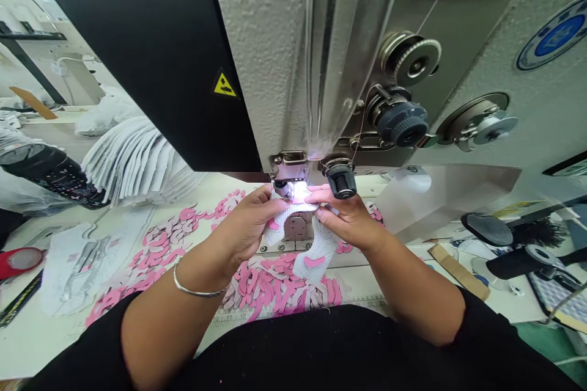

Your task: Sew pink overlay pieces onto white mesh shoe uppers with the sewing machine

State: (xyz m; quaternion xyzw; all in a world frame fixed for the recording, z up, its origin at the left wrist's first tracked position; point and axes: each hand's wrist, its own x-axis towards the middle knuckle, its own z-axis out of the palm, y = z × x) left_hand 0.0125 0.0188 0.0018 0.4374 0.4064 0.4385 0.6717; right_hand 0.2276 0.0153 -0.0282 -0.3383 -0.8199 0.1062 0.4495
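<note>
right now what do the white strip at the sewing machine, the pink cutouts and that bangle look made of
The white strip looks like fabric, matte with a fine mesh texture. The pink cutouts look like thin matte fabric or foam, bending where they lie heaped. The bangle looks like polished metal from its shine, though which metal is unclear.

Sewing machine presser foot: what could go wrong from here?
The fingertips of the right hand and of the left hand sit very close to the presser foot, so one could get caught there. The white strip seems held only by those fingers and could slip out of line. The pink piece lying on it might shift too, though I cannot tell whether it is fixed.
</note>
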